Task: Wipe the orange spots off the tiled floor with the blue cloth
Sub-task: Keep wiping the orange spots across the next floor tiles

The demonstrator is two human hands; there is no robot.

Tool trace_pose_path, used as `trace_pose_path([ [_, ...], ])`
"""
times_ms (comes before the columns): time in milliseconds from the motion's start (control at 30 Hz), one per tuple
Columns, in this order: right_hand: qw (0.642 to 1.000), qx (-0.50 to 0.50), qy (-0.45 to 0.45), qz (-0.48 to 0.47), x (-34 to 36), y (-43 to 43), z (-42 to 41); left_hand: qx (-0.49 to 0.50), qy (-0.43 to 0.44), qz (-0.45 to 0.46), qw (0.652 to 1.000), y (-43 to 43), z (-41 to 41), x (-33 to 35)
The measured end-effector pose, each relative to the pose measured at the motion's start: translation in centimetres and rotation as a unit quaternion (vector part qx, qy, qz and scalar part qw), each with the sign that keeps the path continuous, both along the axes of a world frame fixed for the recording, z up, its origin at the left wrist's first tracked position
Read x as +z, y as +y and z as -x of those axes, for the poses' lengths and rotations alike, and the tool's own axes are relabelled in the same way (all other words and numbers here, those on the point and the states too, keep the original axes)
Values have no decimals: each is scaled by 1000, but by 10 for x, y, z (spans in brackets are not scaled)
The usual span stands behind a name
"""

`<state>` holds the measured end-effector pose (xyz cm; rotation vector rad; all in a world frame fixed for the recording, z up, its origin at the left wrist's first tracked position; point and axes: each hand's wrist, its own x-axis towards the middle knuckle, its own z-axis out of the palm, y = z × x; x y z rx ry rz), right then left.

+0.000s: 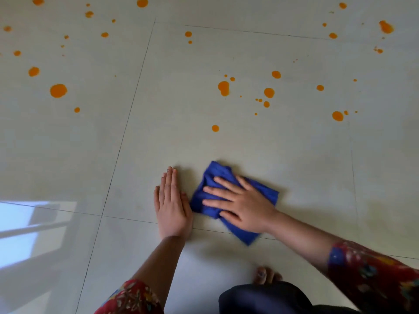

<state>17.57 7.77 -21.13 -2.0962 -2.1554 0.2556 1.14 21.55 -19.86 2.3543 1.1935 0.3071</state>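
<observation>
- Nearest the camera, bare toes [266, 275] and a dark-clad knee [267, 299] show between red floral sleeves [374, 275]; the person appears to be crouching low.
- The left hand [172, 205] lies flat on the tiled floor [317, 177] with fingers straight and together, holding nothing. It looks like a prop for balance.
- Just beside it, the right hand [240, 205] presses flat with spread fingers on the crumpled blue cloth [217, 172], without gripping it.
- The nearest orange spot [215, 128] lies beyond the cloth, well apart.
- To wipe well, push forward under firm palm pressure in overlapping strokes, turning to a clean fold so the orange does not smear.
- The tiles are pale and glossy, with thin dark grout lines [127, 123] and a window reflection [27, 225] at near left.
- Farther out, spots of many sizes scatter left and right, so most of the job likely remains.
</observation>
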Motion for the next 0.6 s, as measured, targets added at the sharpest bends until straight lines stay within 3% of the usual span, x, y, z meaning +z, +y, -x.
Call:
trace_pose_path([
  [67, 994, -108, -18, 8, 2, -7, -39, -3, 9, 3, 1000, -2, -2, 1],
  [133, 961, -276, -17, 7, 10, 11, -73, 22, 5, 16, 1000, 0, -7, 2],
  [200, 936, -353, 2, -14, 15, 40, -73, 28, 12, 24, 999, 6, -22, 3],
  [233, 939, -343, 13, -24, 14, 51, -64, 13, 21, 26, 999, 10, -33, 4],
  [333, 987, -157, 10, -16, 7, 55, -31, -56, 68, 34, 996, 27, -61, 4],
  [400, 995, -90, 35, 4, 8, 46, -42, -86, 110, 46, 989, 35, -67, 1],
  [533, 960, -276, 36, -7, 14, 73, -86, -86, 150, 32, 984, 35, -67, -3],
  [600, 946, -324, 36, -5, 15, 104, -85, -84, 159, 20, 983, 33, -69, -3],
])
